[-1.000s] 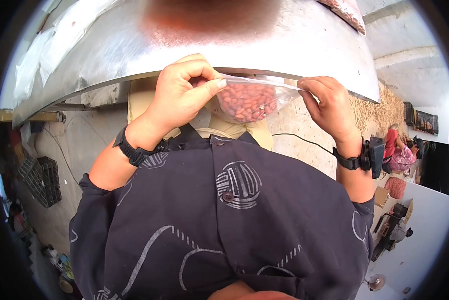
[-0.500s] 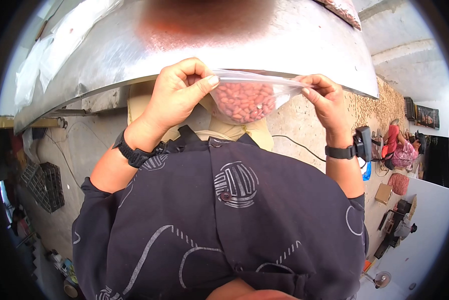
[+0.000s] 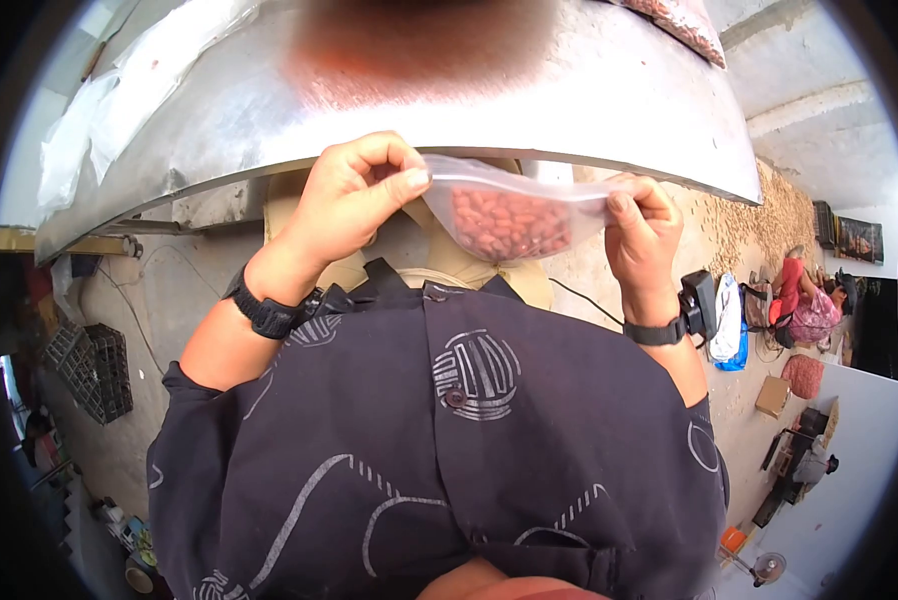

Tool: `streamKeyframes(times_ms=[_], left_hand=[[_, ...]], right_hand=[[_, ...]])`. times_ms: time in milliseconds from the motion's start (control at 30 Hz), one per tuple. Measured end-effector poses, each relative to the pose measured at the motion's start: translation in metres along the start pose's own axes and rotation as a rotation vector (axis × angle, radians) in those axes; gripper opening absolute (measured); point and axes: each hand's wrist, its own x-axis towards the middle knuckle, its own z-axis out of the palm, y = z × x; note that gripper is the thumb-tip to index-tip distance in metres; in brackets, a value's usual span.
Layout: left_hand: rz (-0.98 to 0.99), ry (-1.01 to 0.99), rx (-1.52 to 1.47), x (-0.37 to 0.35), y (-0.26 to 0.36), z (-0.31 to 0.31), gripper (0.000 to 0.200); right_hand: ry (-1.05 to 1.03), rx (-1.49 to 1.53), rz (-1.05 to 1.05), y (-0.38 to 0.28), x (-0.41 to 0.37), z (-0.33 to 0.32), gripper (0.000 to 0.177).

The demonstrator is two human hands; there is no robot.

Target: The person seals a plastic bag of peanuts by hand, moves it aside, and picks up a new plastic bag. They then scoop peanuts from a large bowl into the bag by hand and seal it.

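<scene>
A clear plastic zip bag [image 3: 489,182] with red-skinned peanuts [image 3: 509,222] in its lower part hangs between my two hands, just in front of the metal table's edge. My left hand [image 3: 364,190] pinches the bag's top left corner between thumb and fingers. At the opposite top corner, my right hand [image 3: 644,220] is closed on the plastic the same way. The bag's upper edge sags a little between them. Whether its zip is sealed all along cannot be made out.
The shiny metal table [image 3: 209,130] has a dark reddish blur over it, white plastic sheets [image 3: 119,100] at left and a filled bag [image 3: 684,25] at right. A black crate [image 3: 91,370] stands on the left floor. Peanuts lie spread [image 3: 759,225] at right, near a seated person [image 3: 814,312].
The bag's top edge, drawn nearly straight before, now sags, and the bag shows tilted toward me. My right hand sits slightly lower; the left has hardly moved.
</scene>
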Motion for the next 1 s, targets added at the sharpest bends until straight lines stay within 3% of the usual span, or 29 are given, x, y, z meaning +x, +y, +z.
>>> streamKeyframes(times_ms=[100, 200, 267, 300, 433, 633, 833, 1000], left_hand=[[-0.018, -0.072, 0.201, 0.001, 0.013, 0.001, 0.013], [0.39, -0.102, 0.647, 0.013, 0.039, 0.015, 0.029], [0.512, -0.117, 0.775, 0.021, 0.057, 0.035, 0.041], [0.551, -0.096, 0.795, 0.025, 0.057, 0.047, 0.035], [0.497, -0.132, 1.015, 0.042, 0.05, 0.078, 0.02], [0.47, -0.09, 1.044, 0.048, 0.037, 0.09, 0.013], [0.38, -0.129, 1.047, 0.052, 0.036, 0.093, 0.011], [0.483, -0.064, 0.994, 0.053, 0.03, 0.09, 0.011]], right_hand=[[0.047, -0.03, 0.054, -0.007, -0.003, 0.005, 0.009], [0.04, -0.078, 0.047, -0.008, 0.001, 0.007, 0.009], [0.021, -0.123, 0.005, -0.013, 0.005, 0.016, 0.008], [0.007, -0.102, -0.003, -0.015, 0.006, 0.019, 0.008], [0.033, -0.175, -0.02, -0.022, 0.007, 0.027, 0.009], [0.03, -0.22, -0.076, -0.024, 0.002, 0.031, 0.01], [0.026, -0.076, -0.087, -0.01, 0.002, 0.027, 0.01], [0.07, -0.09, -0.149, -0.007, 0.003, 0.029, 0.008]])
